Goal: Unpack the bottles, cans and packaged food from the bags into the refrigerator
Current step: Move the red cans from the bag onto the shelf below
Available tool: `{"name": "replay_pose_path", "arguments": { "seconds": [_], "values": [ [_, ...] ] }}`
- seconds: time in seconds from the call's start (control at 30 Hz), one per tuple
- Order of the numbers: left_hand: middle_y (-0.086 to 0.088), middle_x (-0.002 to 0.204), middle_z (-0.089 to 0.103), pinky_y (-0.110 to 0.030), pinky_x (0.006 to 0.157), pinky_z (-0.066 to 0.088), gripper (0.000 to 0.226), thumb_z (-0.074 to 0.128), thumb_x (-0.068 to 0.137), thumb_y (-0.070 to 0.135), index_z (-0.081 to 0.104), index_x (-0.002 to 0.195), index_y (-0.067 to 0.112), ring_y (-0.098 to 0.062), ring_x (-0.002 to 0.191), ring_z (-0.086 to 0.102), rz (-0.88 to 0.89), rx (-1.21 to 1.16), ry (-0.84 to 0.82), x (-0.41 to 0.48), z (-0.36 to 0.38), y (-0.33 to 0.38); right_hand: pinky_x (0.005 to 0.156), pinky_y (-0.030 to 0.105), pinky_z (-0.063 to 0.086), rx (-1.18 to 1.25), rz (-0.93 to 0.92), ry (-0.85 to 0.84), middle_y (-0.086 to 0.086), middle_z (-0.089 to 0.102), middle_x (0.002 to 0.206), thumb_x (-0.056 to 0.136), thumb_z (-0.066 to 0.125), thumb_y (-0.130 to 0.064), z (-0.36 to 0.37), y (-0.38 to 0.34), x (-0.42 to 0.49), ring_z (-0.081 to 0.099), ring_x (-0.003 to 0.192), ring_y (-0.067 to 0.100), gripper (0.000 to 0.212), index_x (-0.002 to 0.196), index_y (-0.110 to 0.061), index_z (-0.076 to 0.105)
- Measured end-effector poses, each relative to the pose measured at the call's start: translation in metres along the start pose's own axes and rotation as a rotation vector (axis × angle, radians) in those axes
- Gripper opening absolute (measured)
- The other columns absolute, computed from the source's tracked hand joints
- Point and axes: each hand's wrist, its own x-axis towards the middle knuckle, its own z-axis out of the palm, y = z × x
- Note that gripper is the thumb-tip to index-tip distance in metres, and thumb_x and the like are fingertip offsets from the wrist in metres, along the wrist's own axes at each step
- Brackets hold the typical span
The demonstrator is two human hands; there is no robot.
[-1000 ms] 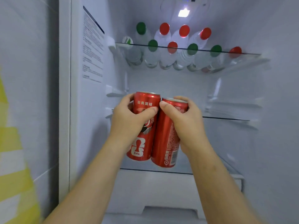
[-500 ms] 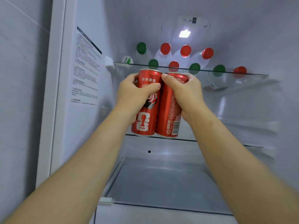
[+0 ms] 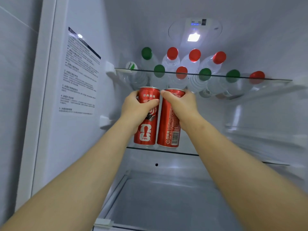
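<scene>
Refrigerator (image 3: pixel 55 139) walls close in on both sides of you, and the lower shelf (image 3: pixel 166 197) lies open nearest. Above it, your left hand (image 3: pixel 135 109) grips the FIFA can (image 3: pixel 146 130) and your right hand (image 3: pixel 183 107) grips the barcode can (image 3: pixel 168 127). The cans are side by side, bases at the middle shelf (image 3: pixel 186 153) front edge, with open room to the right. Bottles (image 3: pixel 172 60) crowd the top shelf (image 3: pixel 250 78).

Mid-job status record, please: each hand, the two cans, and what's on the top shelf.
Left hand: grips red can with FIFA mark
Right hand: grips red can with barcode
Placement: both upright, side by side, bases at middle shelf front edge; set down or not, cannot tell
Top shelf: clear bottles lying caps outward, red and green caps
</scene>
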Motion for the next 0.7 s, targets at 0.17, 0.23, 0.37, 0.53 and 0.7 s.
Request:
{"name": "replay_pose_path", "arguments": {
  "seconds": [0.17,0.23,0.37,0.53,0.7],
  "values": [
    [-0.002,0.116,0.055,-0.043,0.086,0.052,0.086,0.082,0.066,0.025,0.033,0.136,0.024,-0.021,0.098,0.062,-0.028,0.162,-0.067,-0.004,-0.009,-0.008,0.074,0.034,0.055,-0.03,0.024,-0.091,0.0,0.064,0.101,0.074,0.076,-0.035,-0.008,-0.003,-0.004,0.064,0.083,0.014,0.049,0.112,-0.019,0.049],
    [-0.005,0.13,0.047,-0.042,0.089,0.05,0.093,0.083,0.065,0.027,0.029,0.14,0.025,-0.024,0.108,0.057,-0.013,0.291,-0.057,-0.01,-0.013,-0.013,0.061,0.022,0.046,-0.063,0.047,-0.175,-0.005,0.059,0.096,0.076,0.075,-0.027,-0.017,-0.003,-0.009,0.059,0.078,0.006,0.051,0.115,-0.019,0.044],
    [-0.002,0.123,0.054,-0.037,0.082,0.049,0.074,0.08,0.071,0.027,0.039,0.131,0.019,-0.02,0.102,0.058,0.025,0.335,-0.056,-0.014,-0.014,-0.017,0.053,0.016,0.037,-0.142,0.093,-0.303,-0.012,0.053,0.083,0.079,0.072,-0.016,-0.03,0.008,-0.017,0.052,0.069,-0.001,0.037,0.102,-0.023,0.044],
    [-0.001,0.116,0.057,-0.03,0.076,0.045,0.066,0.078,0.074,0.025,0.043,0.129,0.015,-0.014,0.09,0.053,0.006,0.379,-0.072,-0.005,-0.012,-0.018,0.059,0.02,0.041,-0.203,0.113,-0.288,-0.012,0.056,0.083,0.077,0.074,-0.022,-0.023,0.019,-0.009,0.055,0.072,0.003,0.034,0.099,-0.024,0.047],
    [-0.006,0.12,0.059,-0.038,0.086,0.05,0.065,0.079,0.073,0.026,0.045,0.127,0.014,-0.023,0.103,0.06,-0.047,0.42,-0.073,0.013,-0.003,-0.031,0.076,0.03,0.046,-0.283,0.125,-0.26,-0.006,0.059,0.093,0.075,0.077,-0.025,-0.013,0.032,0.007,0.058,0.085,0.013,0.041,0.107,-0.02,0.052]
  ]
}}
